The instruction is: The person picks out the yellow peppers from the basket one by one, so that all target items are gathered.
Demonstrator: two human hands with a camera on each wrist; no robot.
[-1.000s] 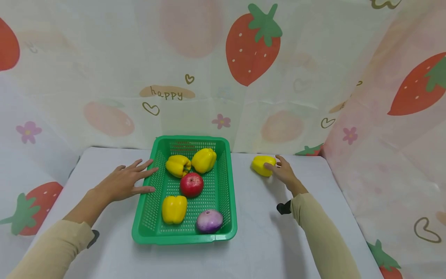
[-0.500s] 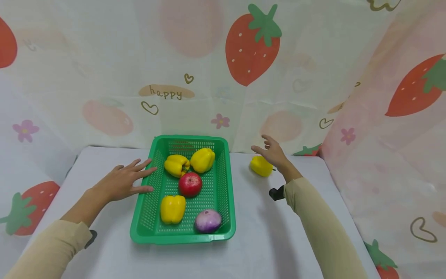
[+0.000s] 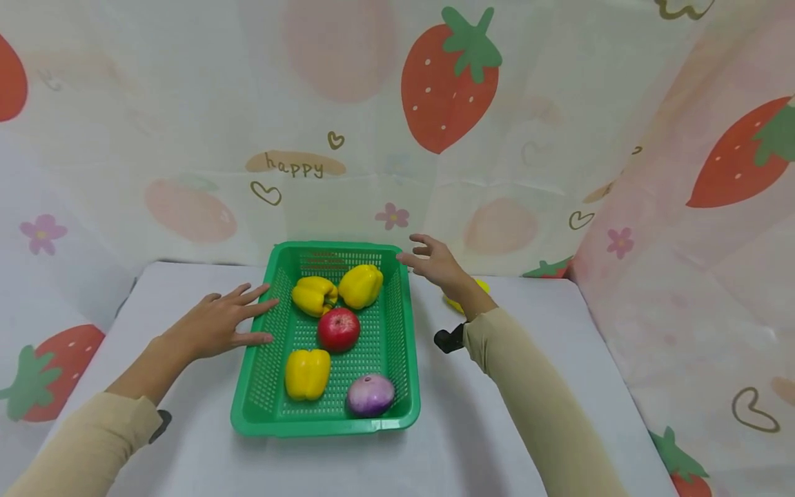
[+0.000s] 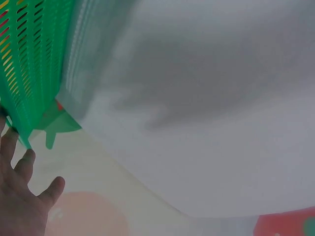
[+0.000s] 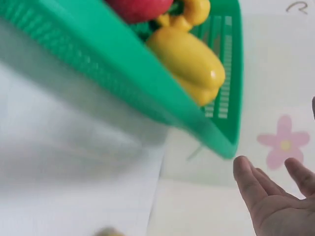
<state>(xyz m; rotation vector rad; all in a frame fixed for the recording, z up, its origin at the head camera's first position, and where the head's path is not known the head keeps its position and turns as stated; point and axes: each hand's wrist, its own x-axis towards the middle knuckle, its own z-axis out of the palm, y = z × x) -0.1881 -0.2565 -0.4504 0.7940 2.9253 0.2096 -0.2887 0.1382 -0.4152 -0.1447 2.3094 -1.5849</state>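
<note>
At centre-left: left hand [image 3: 217,326] spread at green basket [image 3: 323,428] | centre-right: right hand [image 3: 437,265] spread near basket's upper-right corner

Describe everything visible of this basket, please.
The basket looks like green plastic: rectangular, with a solid rim, perforated walls and floor. It stands upright on the table, holding three peppers, a red fruit and a purple vegetable. The left hand is at its left rim, the right hand near its far right corner; touch unclear.
</note>
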